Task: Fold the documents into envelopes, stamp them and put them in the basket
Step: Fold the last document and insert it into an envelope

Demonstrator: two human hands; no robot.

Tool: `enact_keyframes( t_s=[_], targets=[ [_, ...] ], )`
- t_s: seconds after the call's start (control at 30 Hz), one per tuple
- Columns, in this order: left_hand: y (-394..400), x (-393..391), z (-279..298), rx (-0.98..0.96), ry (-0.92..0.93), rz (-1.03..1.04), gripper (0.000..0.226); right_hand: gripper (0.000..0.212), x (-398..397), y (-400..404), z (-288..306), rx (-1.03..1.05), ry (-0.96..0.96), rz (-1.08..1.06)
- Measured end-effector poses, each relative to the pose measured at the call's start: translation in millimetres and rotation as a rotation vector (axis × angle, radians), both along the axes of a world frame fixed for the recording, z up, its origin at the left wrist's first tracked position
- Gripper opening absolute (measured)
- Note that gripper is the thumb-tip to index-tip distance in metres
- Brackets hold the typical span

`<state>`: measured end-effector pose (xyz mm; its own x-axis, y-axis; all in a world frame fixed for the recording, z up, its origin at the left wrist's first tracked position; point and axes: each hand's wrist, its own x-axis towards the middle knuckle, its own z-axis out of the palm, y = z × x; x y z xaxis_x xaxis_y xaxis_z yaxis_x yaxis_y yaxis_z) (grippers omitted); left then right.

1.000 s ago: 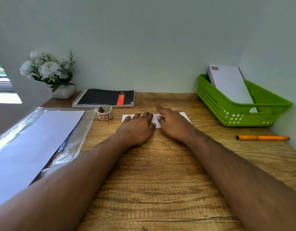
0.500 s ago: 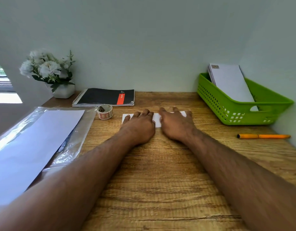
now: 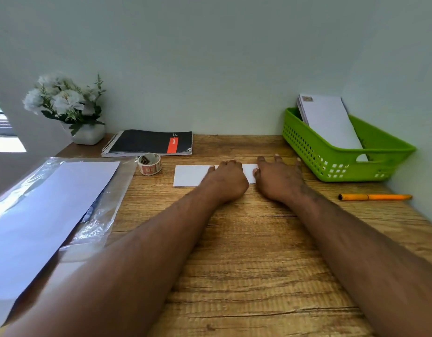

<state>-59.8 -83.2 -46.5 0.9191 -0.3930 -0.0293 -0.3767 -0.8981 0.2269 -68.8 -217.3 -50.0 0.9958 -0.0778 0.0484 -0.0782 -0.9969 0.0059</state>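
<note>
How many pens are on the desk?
1. The orange pen lies on the desk at the right, in front of the green basket. More could be hidden under the papers at left.

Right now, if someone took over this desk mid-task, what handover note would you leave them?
Left hand: flat, pressing the folded document on the table.
Right hand: fingers spread, pressing the document's right end.
Stamp roll sits left of the document; blank sheets lie on plastic at far left.
Green basket at right already holds stamped envelopes.
Done: at least one envelope stamped and in the basket; this document folded.
Left: get it into an envelope, stamp it, put it in the basket; then the remaining sheets.
</note>
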Motion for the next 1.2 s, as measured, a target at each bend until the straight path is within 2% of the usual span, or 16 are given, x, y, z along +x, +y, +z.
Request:
enact_keyframes(
  t_s=[0.17, 0.3, 0.43, 0.53, 0.6, 0.7, 0.8, 0.9, 1.0, 1.07, 1.1, 1.13, 1.2],
  targets=[
    [28, -4, 3, 0.006, 0.044, 0.062, 0.051, 0.055, -2, -2, 1, 0.015, 0.003, -0.005],
    [67, -5, 0, 0.083, 0.047, 0.154, 0.053, 0.057, -3, -5, -1, 0.027, -0.001, 0.014],
    [78, -9, -2, 0.094, 0.071, 0.173, 0.061, 0.059, -1, -13, -3, 0.163, -0.006, 0.066],
    [80, -13, 2, 0.11, -0.004, 0.144, 0.067, 0.07, -5, -26, 5, 0.337, 0.081, 0.155],
    [82, -17, 6, 0.169, -0.097, 0.108, 0.069, 0.078, -6, -34, 9, 0.342, 0.118, 0.268],
    [82, -20, 8, 0.192, -0.145, 0.026, 0.07, 0.066, -6, -39, 10, 0.369, 0.091, 0.371],
    [81, -19, 10, 0.074, -0.098, -0.043, 0.068, 0.045, 0, -37, 10, 0.413, 0.005, 0.425],
    [80, -20, 14, 0.004, -0.163, -0.109, 0.052, 0.028, 0, -34, 12, 0.463, -0.16, 0.499],
    [77, -24, 19, -0.005, -0.507, -0.134, 0.029, 0.033, -5, -32, 16, 0.676, -0.374, 0.539],
    [75, -29, 26, -0.075, -0.716, -0.143, 0.029, 0.026, -8, -30, 23, 0.905, -0.477, 0.51],
    [76, -32, 30, -0.124, -0.758, -0.155, 0.03, 0.019, -10, -29, 27, 1.013, -0.499, 0.473],
    [78, -33, 33, -0.17, -0.725, -0.163, 0.033, 0.017, -12, -29, 31, 1.104, -0.486, 0.438],
    [85, -30, 33, -0.216, -0.517, -0.133, 0.035, 0.02, -13, -33, 34, 1.213, -0.323, 0.367]
  ],
)
